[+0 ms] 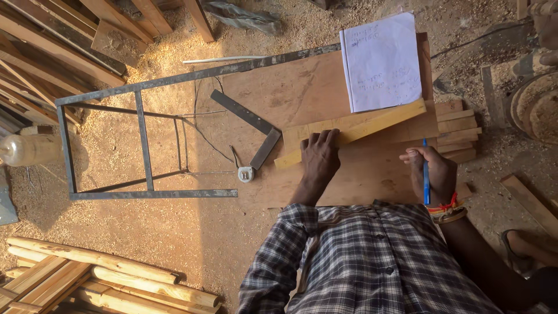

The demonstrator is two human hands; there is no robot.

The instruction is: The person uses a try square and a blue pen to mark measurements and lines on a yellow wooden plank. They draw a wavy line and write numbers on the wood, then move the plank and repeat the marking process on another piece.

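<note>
Head view. The left hand [319, 158] lies flat, fingers spread and pressed down on the near end of a pale wooden strip [354, 131]; it pins the strip, not pinching it. The strip rests on a brown plywood sheet [302, 93] that serves as the surface. Its long axis runs from lower left, under the left hand, up to the right, where the far end points toward a white notebook [382, 61] and touches its lower edge.

The right hand [433, 174] is closed about a blue pen [426, 174], held roughly upright in the frame, tip toward the strip. This hand sits just below the strip's right half, apart from it; the strip lies ahead of the pen tip. The left hand is the one in contact.

A metal try square [251, 123] and a small tape measure [246, 173] lie left of the left hand, near but not touching. A steel frame [142, 145] stands further left on sawdust.
</note>
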